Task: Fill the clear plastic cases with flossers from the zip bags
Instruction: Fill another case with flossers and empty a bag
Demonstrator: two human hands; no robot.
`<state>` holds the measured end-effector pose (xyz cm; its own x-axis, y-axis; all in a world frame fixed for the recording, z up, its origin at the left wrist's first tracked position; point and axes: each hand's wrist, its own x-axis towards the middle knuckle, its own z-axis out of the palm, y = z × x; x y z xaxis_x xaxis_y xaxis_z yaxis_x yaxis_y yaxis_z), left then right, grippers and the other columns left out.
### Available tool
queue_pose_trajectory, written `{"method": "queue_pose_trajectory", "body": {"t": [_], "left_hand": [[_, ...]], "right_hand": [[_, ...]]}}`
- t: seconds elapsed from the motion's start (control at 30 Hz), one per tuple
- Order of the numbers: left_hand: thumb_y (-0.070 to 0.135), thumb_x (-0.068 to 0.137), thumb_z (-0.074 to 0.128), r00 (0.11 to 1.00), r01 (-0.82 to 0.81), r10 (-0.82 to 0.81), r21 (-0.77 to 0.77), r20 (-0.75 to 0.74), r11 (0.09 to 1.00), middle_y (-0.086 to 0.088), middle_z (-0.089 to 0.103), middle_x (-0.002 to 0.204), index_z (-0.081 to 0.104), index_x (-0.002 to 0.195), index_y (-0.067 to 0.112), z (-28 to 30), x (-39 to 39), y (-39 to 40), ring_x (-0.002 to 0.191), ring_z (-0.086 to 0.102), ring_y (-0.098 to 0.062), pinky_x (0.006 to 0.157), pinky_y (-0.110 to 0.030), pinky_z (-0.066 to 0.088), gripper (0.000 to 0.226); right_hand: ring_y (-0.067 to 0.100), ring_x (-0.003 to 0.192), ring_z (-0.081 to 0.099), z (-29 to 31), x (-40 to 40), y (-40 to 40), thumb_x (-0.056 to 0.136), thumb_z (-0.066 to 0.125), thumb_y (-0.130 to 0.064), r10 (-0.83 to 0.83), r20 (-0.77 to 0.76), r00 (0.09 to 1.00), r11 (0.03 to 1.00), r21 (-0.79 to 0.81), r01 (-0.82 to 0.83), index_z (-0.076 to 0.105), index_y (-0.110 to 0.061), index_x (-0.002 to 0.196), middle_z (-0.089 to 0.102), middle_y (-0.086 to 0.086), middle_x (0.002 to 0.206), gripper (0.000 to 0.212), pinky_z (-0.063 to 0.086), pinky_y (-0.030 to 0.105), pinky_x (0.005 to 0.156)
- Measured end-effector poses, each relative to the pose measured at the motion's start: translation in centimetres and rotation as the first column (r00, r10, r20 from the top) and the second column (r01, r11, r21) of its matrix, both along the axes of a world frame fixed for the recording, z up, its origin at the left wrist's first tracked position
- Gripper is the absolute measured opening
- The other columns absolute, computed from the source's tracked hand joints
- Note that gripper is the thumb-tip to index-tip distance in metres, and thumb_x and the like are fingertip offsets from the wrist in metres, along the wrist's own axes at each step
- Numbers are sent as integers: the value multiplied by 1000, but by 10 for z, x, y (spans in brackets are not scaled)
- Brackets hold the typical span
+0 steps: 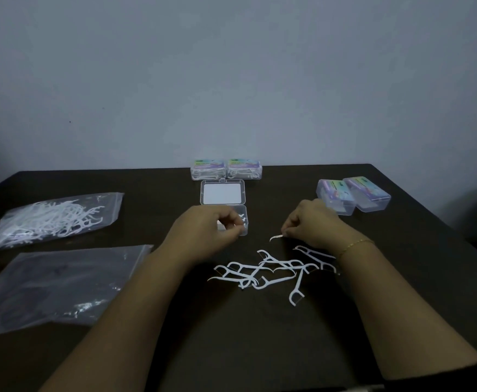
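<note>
Open clear case (231, 219) at counter (401, 278) centre; my left hand (203, 229) curled at its tray, hold unclear. Right hand (310, 222) pinches one flosser (276, 237). Loose flossers (262, 271) just nearer; full zip bag (47, 219) far left.

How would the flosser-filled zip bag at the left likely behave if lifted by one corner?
The zip bag looks thin and crinkled, so it would probably sag. Its flossers lie loose and would likely slide to the low end. Probably light.

zip bags (51, 219) left, cases (353, 196) right
</note>
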<state>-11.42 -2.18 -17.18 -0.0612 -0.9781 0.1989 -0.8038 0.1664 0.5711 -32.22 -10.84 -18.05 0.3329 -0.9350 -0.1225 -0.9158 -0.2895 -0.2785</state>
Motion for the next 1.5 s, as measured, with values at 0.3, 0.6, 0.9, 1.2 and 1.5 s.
{"method": "queue_pose_trajectory", "body": {"t": [0.3,0.6,0.9,1.2,1.5], "left_hand": [[35,91,59,930,90,-184,289,317,953,14,63,117,65,120,31,3,-7,25,99,57,0,88,-20,44,30],[36,85,63,842,44,-230,365,487,930,14,61,120,64,121,33,4,-8,27,105,57,-8,89,-26,47,36],[39,85,65,770,-8,-219,353,599,936,10,67,99,72,95,29,13,-20,20,89,58,-10,74,-28,46,15],[38,80,64,714,-18,-241,360,658,933,2,64,98,65,100,19,6,-23,19,90,58,-18,77,-33,50,28],[30,79,67,823,45,-220,326,523,944,11,60,74,61,74,28,15,-6,18,76,59,-9,67,-25,44,9]], "right_hand": [[19,89,63,6,-31,24,92,55,-19,-166,-15,986,979,116,166,69,-11,99,66,8,95,17,53,34,89],[19,99,62,14,-39,49,85,68,-25,-176,3,984,957,235,171,70,-10,106,67,6,105,26,50,35,95],[25,102,61,14,-25,43,86,67,-23,-201,-55,978,953,218,208,64,-4,113,65,12,109,33,49,35,95],[27,97,63,13,-22,48,83,69,-24,-162,-76,984,964,199,174,64,-1,109,66,14,104,35,51,33,86],[23,102,61,18,-41,48,88,63,-25,-159,100,982,942,315,120,70,-6,97,67,12,104,23,48,34,93]]}}
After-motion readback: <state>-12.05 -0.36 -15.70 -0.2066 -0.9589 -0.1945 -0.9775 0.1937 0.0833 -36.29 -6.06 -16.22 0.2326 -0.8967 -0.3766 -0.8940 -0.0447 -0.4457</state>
